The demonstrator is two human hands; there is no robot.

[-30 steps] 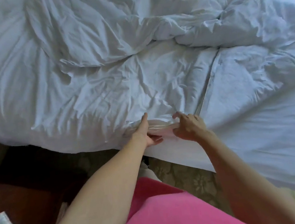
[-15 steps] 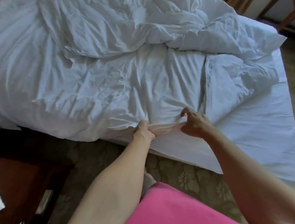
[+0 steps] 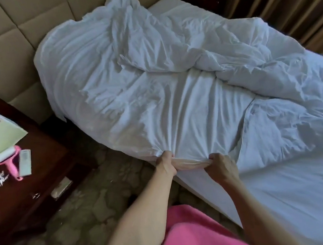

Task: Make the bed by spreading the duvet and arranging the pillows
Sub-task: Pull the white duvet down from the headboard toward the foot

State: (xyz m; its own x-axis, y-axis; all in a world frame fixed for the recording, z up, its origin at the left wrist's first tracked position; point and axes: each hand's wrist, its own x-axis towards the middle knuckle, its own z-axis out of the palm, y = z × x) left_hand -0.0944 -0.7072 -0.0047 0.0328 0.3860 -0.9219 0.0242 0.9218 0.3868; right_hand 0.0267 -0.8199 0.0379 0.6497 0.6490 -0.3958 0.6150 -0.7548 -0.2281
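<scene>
My left hand (image 3: 166, 163) and right hand (image 3: 221, 166) still squeeze the near edge of the crumpled white cotton duvet (image 3: 173, 92), pulled tighter than before at the near side of the bed (image 3: 306, 196), with patterned carpet floor (image 3: 97, 206) open beside the dark wooden nightstand (image 3: 39, 156).

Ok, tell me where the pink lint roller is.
Head view, far left: the pink lint roller lies on the dark wooden nightstand, beside a white remote.

Both hands (image 3: 193, 164) gripping rumpled white duvet (image 3: 172, 80) edge, bedside
</scene>
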